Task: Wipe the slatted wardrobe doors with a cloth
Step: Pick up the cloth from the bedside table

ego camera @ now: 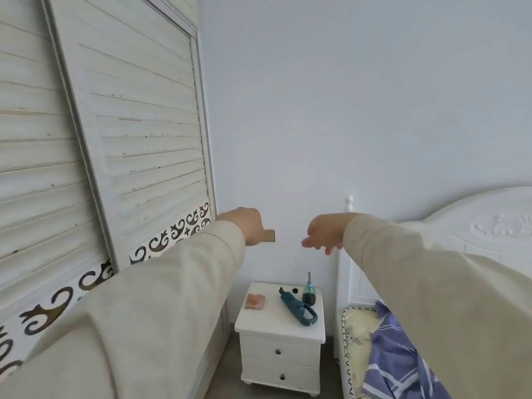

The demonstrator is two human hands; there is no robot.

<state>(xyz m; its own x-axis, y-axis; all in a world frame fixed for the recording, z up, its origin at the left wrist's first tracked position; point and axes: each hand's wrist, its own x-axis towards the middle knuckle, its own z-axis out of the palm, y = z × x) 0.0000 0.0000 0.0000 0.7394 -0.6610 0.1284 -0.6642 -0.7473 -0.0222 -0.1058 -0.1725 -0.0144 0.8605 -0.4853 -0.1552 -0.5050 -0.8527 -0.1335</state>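
Note:
The white slatted wardrobe doors (138, 133) fill the left side, with dark specks on the slats and a band of scroll cut-outs lower down. A folded pink cloth (255, 301) lies on the white nightstand (276, 326), far below both hands. My left hand (247, 226) is stretched forward just right of the door edge; its fingers curl away from view in front of a small brown wall plate (270, 236). My right hand (324, 233) reaches forward beside it with fingers apart and holds nothing.
A blue handheld vacuum (298, 308) and a dark bottle (309, 292) also sit on the nightstand. A white bed with a carved headboard (475, 223) and a purple blanket (403, 358) stands at the right. Bare wall lies ahead.

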